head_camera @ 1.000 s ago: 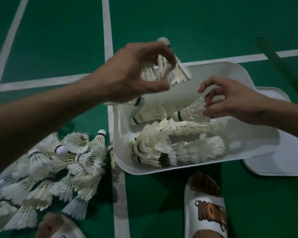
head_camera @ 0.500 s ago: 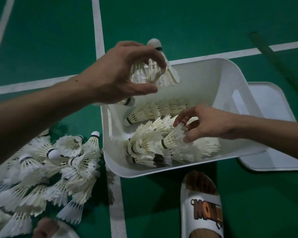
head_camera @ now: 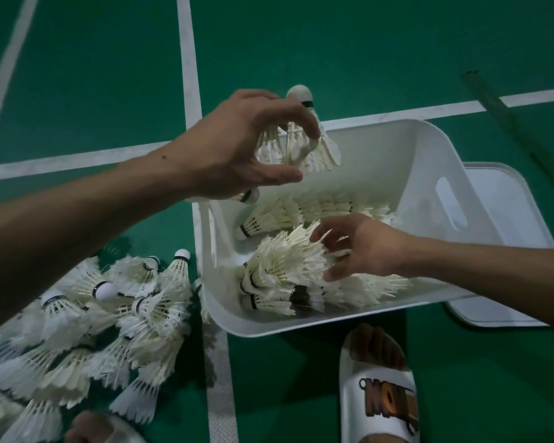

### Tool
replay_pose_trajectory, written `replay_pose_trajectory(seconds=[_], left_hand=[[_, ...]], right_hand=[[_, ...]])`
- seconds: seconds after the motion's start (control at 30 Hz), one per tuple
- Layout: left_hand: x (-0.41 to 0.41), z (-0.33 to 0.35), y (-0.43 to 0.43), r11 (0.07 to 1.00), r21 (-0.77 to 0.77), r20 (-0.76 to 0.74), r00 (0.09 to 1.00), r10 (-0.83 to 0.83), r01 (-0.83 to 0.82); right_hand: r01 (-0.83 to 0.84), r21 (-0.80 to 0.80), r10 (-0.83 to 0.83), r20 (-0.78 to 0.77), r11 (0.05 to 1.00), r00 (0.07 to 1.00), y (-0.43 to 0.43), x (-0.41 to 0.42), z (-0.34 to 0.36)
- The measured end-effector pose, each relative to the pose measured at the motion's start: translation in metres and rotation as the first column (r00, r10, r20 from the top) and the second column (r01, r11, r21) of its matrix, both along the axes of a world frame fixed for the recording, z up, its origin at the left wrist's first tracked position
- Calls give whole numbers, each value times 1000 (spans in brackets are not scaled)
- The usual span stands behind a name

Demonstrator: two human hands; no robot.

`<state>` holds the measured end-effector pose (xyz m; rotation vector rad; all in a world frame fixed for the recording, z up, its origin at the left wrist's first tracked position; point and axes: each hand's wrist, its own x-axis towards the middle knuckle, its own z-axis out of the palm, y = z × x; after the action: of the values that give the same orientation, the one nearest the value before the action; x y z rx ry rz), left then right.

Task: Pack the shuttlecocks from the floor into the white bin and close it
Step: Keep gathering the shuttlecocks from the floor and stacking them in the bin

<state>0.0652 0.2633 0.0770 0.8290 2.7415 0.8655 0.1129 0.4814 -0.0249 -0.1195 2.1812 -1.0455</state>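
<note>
Green court floor [head_camera: 365, 43] with white painted lines [head_camera: 189, 91], dim light. On it sits a white rectangular plastic bin [head_camera: 381, 161], partly filled. The binned shuttlecocks [head_camera: 285, 270] lie on their sides in rough rows, corks toward the left wall. Just left of the bin is a big loose pile of white feather shuttlecocks [head_camera: 109, 314] on the floor. A flat white lid [head_camera: 499, 199] lies off, at the bin's right end.

Over the bin's far-left corner, the left hand [head_camera: 237, 148] has fingers and thumb curled round a small held bunch [head_camera: 323, 151], one cork sticking up. Inside the bin, the right hand [head_camera: 365, 251] has fingers spread loose on the feather skirts, gripping nothing that I can see.

My read of the step: feed the bunch across and lay it in.
- Pass by the corks, not the feathers.
- Lay each one cork-first in line with a row so the skirts nest, not crush.
- Keep the stack below the rim or the lid won't seat.

Most of the pile is left to pack.
</note>
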Motion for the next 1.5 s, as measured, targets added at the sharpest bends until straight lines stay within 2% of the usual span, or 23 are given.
replay_pose_trajectory(seconds=[0.1, 0.27, 0.37, 0.4, 0.47, 0.53, 0.6, 0.67, 0.97, 1.1, 1.23, 1.27, 1.3, 1.33, 1.37, 1.4, 1.43, 1.5], left_hand=[[0, 1, -1, 1000, 1, 0, 1000, -6, 6], [1, 3, -3, 1000, 0, -11, 999, -30, 30], [2, 4, -4, 999, 6, -10, 999, -35, 35], [1, 4, -4, 999, 7, -10, 999, -35, 35], [1, 4, -5, 999, 7, -15, 999, -34, 34], [1, 4, -5, 1000, 5, -27, 999, -31, 31], [1, 4, -7, 999, 1, -41, 999, -32, 32], [1, 5, -8, 999, -8, -48, 998, -35, 34], [3, 6, -16, 998, -54, -46, 998, -32, 29], [2, 3, -20, 1000, 0, -37, 999, 9, -9], [-6, 0, -26, 999, -46, -134, 991, -3, -3], [-7, -1, -27, 997, -78, -162, 986, -27, 15], [-7, -1, -28, 995, -100, -172, 984, -46, 29], [-7, -2, -28, 993, -110, -169, 984, -57, 39], [-7, -2, -29, 993, -111, -165, 984, -63, 45], [-7, -2, -29, 993, -111, -166, 984, -68, 49], [-7, -2, -29, 992, -114, -175, 982, -73, 53], [-8, -3, -30, 990, -126, -198, 977, -82, 58]], right_hand=[[-49, 58, 51, -32, 997, 998, -5, -1, -1], [-238, 244, 265, -86, 940, 960, -5, -13, 20], [-242, 295, 279, -93, 925, 956, -1, -26, 39], [-189, 226, 215, -94, 956, 972, -1, -30, 45], [28, -113, -31, -20, 993, 999, 0, -37, 52], [245, -412, -197, 157, 878, 968, 0, -45, 59], [315, -531, -207, 255, 786, 945, -6, -48, 62], [311, -585, -176, 278, 749, 944, -19, -46, 66], [443, -621, -305, 322, 646, 896, -48, -43, 70], [487, -614, -336, 353, 621, 873, -43, -43, 70], [560, -589, -421, 370, 582, 828, -28, -46, 70], [549, -571, -443, 328, 610, 834, -21, -46, 70], [482, -508, -446, 201, 714, 872, -14, -46, 70], [340, -340, -367, -18, 877, 930, -5, -45, 68], [159, -54, -167, -222, 986, 960, 4, -44, 66], [8, 246, 74, -322, 969, 944, 12, -43, 63], [-93, 449, 260, -328, 889, 908, 20, -41, 59], [-185, 588, 405, -267, 787, 875, 32, -36, 53]])
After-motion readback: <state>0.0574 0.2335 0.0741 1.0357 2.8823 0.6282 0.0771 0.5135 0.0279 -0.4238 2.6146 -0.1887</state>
